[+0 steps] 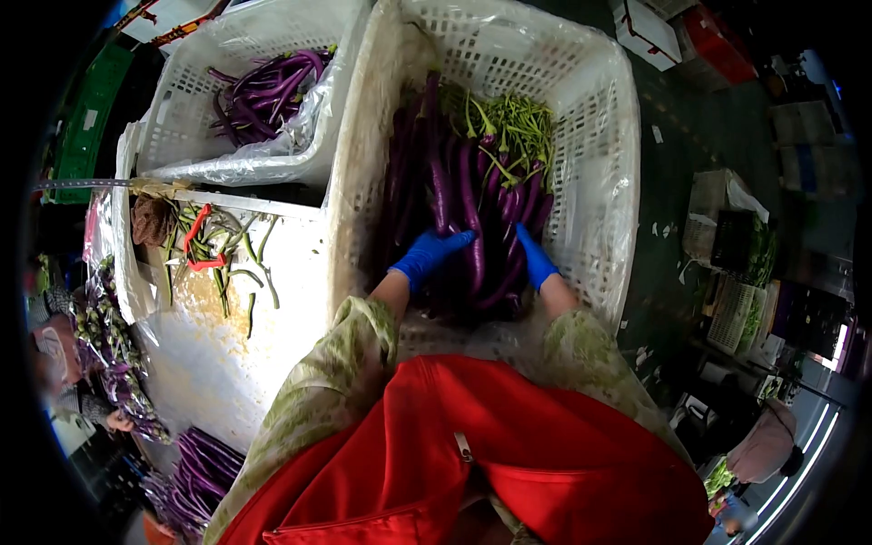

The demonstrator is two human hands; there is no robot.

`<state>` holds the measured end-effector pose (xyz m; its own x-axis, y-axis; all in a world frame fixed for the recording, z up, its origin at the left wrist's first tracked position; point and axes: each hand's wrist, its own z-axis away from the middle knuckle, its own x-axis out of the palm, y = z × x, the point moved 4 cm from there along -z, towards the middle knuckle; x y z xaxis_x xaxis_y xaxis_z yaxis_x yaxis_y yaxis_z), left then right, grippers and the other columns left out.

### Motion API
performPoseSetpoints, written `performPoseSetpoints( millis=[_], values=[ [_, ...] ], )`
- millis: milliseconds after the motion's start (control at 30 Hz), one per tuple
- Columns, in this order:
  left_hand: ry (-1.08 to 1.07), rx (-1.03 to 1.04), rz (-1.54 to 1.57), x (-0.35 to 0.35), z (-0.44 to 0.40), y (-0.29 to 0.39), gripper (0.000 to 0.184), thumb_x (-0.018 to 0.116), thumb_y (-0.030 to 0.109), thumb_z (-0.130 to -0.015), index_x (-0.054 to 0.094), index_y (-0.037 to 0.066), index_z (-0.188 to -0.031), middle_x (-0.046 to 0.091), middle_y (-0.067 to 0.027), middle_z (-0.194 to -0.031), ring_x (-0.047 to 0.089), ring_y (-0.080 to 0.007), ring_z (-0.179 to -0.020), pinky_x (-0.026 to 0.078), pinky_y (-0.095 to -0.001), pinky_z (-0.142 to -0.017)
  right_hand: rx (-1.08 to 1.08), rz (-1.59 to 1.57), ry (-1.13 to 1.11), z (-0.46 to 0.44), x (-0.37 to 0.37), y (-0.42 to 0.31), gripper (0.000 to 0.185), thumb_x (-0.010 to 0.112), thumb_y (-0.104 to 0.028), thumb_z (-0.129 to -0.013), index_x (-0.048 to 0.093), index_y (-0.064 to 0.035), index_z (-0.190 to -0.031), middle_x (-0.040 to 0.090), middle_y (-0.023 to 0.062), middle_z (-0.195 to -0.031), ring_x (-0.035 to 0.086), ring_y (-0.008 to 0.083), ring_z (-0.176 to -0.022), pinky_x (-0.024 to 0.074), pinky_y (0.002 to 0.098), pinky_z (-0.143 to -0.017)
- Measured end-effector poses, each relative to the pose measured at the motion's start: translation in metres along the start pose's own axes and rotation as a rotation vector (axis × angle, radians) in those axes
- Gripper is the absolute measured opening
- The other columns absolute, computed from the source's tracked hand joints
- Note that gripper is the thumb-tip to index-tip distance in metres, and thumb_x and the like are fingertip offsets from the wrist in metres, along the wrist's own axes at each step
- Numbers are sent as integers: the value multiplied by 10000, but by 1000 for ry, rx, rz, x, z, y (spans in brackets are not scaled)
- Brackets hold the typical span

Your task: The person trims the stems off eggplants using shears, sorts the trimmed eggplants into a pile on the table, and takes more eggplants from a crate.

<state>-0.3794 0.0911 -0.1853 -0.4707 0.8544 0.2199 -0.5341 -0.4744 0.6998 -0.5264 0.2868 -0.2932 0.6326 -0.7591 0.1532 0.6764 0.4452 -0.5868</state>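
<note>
Left hand [434, 256] in blue, laid over long purple eggplants [470, 195], thumb across one, fingers lost underneath, hard to tell how tight. Right hand [538, 261], gloved to match, just to the right against the same heap, grip also unreadable. Around both, a white perforated crate [595, 182], slender green pieces [522, 127] at its far right. Out left, a white tabletop [295, 272], red-handled tool [193, 236] among green scraps [271, 286]; far left, a second crate [241, 170], more eggplants [263, 95] inside!
</note>
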Motion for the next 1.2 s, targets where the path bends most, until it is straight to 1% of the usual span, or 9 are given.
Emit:
performPoseSetpoints(
  millis=[167, 200, 300, 500, 867, 967, 1067, 1100, 1200],
  values=[
    [29, -371, 555, -4, 10, 7, 720, 654, 521, -754, 486, 12, -1235, 546, -146, -1190, 526, -235, -1066, 410, -347, -924, 137, -319, -38, 50, 37, -44, 787, 510, -586, -817, 342, -46, -1364, 417, 86, -1360, 411, 231, -1223, 287, 346, -1052],
    [70, -351, 431, -6, 15, 14, 762, 642, 537, -754, 454, 2, -1263, 504, -161, -1247, 480, -242, -1132, 373, -349, -970, 259, -406, -127, 37, 32, -26, 769, 514, -581, -817, 350, -63, -1363, 414, 76, -1363, 394, 236, -1234, 272, 359, -1061],
    [-1, -343, 163, 0, 16, 27, 712, 667, 491, -753, 487, -7, -1229, 553, -144, -1176, 525, -225, -1064, 407, -338, -926, 174, -547, -268, 24, 30, -12, 727, 507, -561, -832, 362, -81, -1358, 404, 75, -1371, 374, 245, -1248, 253, 374, -1071],
    [63, 22, -65, 2, -25, -12, 616, 707, 401, -747, 501, 55, -1213, 575, -59, -1093, 516, -156, -1012, 421, -329, -865, 146, -733, -319, 10, 24, 9, 691, 476, -544, -855, 364, -83, -1358, 399, 88, -1374, 368, 266, -1251, 241, 390, -1077],
    [-12, -150, 105, 0, -28, -9, 698, 674, 490, -742, 472, 62, -1254, 545, -98, -1179, 510, -210, -1076, 401, -338, -929, -33, -649, -124, 21, 42, -7, 709, 459, -575, -845, 376, -86, -1352, 437, 70, -1347, 424, 257, -1209, 287, 394, -1055],
    [-89, -229, 290, 10, 13, 42, 723, 639, 523, -757, 455, 57, -1278, 522, -110, -1233, 509, -223, -1094, 397, -337, -943, 67, -702, -237, 28, 40, -16, 696, 412, -577, -865, 367, -86, -1356, 419, 81, -1358, 420, 262, -1214, 287, 392, -1057],
    [-164, -253, 453, 11, 28, 59, 735, 608, 537, -774, 433, 57, -1303, 503, -117, -1264, 507, -222, -1100, 385, -334, -959, -121, -730, -416, 50, 49, -44, 669, 349, -560, -897, 348, -83, -1365, 401, 96, -1369, 416, 261, -1219, 287, 392, -1059],
    [-199, -258, 508, 11, 28, 61, 738, 599, 540, -780, 425, 58, -1311, 498, -118, -1271, 506, -220, -1101, 381, -334, -965, -228, -698, -321, 44, 44, -41, 635, 300, -528, -926, 335, -77, -1371, 395, 107, -1369, 417, 260, -1218, 295, 391, -1056],
    [-41, -132, 353, 11, 26, 61, 598, 606, 452, -814, 477, 67, -1253, 590, -116, -1109, 575, -208, -973, 453, -324, -870, -160, -703, -410, 95, 89, -89, 623, 307, -501, -935, 318, -61, -1376, 402, 105, -1363, 426, 241, -1211, 308, 375, -1047]
  ],
)
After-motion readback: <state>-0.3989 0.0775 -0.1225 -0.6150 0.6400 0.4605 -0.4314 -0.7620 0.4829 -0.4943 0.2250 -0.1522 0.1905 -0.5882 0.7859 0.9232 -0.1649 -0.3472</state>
